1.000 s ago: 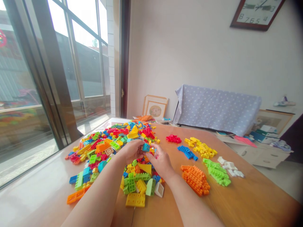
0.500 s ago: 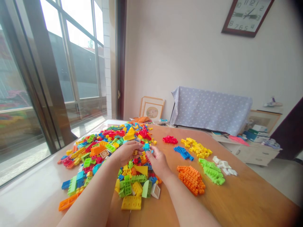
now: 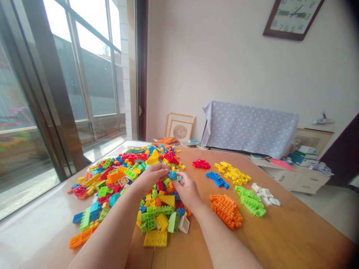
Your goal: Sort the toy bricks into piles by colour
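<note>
My left hand point(image 3: 151, 175) and my right hand point(image 3: 187, 189) meet above a big mixed pile of plastic bricks point(image 3: 126, 183) on a wooden table point(image 3: 280, 239). Both hands pinch a small blue brick point(image 3: 172, 175) between their fingertips, held just over the pile. To the right lie sorted heaps: red bricks point(image 3: 201, 164), blue bricks point(image 3: 217, 179), yellow bricks point(image 3: 232, 172), orange bricks point(image 3: 226, 210), green bricks point(image 3: 249, 201) and white bricks point(image 3: 265, 195).
A large window point(image 3: 56, 93) runs along the left. Behind the table stand picture frames point(image 3: 179, 127), something under a dotted blue cloth point(image 3: 249, 127) and a low white cabinet point(image 3: 294, 175) with clutter. A clock point(image 3: 293, 16) hangs on the wall.
Both hands stay together on the small blue brick, which has tilted slightly between the fingers. The view has shifted a little; the heaps have not moved.
</note>
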### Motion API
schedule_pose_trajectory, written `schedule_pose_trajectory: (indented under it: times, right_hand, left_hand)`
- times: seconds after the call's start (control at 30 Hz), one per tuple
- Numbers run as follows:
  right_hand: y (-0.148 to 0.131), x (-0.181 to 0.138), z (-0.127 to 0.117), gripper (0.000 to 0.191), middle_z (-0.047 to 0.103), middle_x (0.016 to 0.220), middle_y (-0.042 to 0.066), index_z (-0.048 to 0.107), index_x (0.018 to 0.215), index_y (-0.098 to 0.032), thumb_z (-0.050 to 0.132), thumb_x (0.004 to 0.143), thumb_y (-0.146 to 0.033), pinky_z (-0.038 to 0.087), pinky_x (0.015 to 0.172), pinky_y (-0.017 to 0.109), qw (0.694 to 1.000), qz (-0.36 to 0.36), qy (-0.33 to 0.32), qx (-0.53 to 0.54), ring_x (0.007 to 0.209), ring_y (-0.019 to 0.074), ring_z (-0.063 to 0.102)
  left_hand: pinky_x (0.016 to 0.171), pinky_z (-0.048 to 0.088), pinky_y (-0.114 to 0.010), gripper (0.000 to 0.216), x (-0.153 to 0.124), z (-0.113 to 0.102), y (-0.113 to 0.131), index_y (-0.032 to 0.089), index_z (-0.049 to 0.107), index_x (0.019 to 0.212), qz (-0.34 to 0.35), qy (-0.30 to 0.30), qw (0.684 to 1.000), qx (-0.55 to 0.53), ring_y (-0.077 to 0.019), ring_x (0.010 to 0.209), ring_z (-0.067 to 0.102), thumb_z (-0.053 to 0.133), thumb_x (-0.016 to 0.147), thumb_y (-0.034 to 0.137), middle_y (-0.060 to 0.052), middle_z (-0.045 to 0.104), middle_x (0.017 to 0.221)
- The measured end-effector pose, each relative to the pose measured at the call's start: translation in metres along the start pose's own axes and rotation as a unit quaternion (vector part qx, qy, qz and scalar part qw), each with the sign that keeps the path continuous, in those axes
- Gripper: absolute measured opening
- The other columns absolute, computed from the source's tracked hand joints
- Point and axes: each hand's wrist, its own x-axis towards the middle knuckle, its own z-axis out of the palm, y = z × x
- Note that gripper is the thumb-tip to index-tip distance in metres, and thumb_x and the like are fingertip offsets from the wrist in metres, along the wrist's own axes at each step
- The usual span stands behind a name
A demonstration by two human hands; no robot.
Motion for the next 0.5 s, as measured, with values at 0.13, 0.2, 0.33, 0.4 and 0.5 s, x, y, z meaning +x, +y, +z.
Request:
schedule_pose_trajectory:
  times: [0.13,0.2,0.33,0.4,0.5]
  right_hand:
    - [-0.001,0.000,-0.001,0.043,0.056,0.063,-0.006,0.067,0.124,-0.025,0.069,0.084,-0.040,0.040,0.061,0.026,0.999,0.004,-0.007,-0.037,0.061,0.0149,0.054]
    - [-0.004,0.001,-0.003,0.048,0.058,0.066,-0.006,0.065,0.127,-0.025,0.070,0.080,-0.034,0.042,0.064,0.026,1.000,0.017,-0.011,-0.013,0.064,0.0152,0.055]
    - [-0.013,0.004,-0.010,0.039,0.060,0.069,-0.004,0.063,0.118,-0.021,0.064,0.083,-0.036,0.037,0.053,0.022,0.969,0.132,-0.023,0.209,0.060,0.0132,0.053]
    - [-0.017,0.007,-0.015,0.033,0.062,0.069,-0.001,0.062,0.111,-0.019,0.061,0.085,-0.040,0.028,0.045,0.020,0.917,0.199,-0.046,0.343,0.055,0.0117,0.050]
    - [-0.018,0.011,-0.022,0.030,0.068,0.075,0.005,0.062,0.103,-0.017,0.058,0.087,-0.042,0.023,0.041,0.018,0.839,0.258,-0.078,0.472,0.056,0.0119,0.055]
  left_hand:
    - [0.083,0.049,-0.031,0.034,-0.001,-0.001,0.003,0.018,0.070,0.099,-0.010,0.014,0.999,0.035,-0.0199,0.094,0.067,0.074,0.079,0.045,-0.006,0.074,0.098]
    - [0.078,0.048,-0.030,0.036,0.000,-0.004,0.003,0.018,0.069,0.100,-0.018,0.047,0.997,0.063,-0.0201,0.089,0.068,0.073,0.078,0.045,-0.006,0.075,0.097]
    - [0.072,0.047,-0.030,0.037,0.001,-0.014,0.005,0.017,0.068,0.101,-0.030,0.108,0.990,0.090,-0.0208,0.087,0.069,0.072,0.075,0.043,-0.008,0.076,0.099]
    - [0.071,0.047,-0.030,0.036,0.001,-0.018,0.006,0.018,0.067,0.100,-0.033,0.134,0.986,0.093,-0.0206,0.086,0.069,0.070,0.074,0.043,-0.009,0.076,0.100]
    - [0.070,0.047,-0.030,0.034,0.000,-0.022,0.008,0.018,0.066,0.098,-0.039,0.160,0.981,0.100,-0.0213,0.088,0.069,0.067,0.075,0.043,-0.009,0.076,0.101]
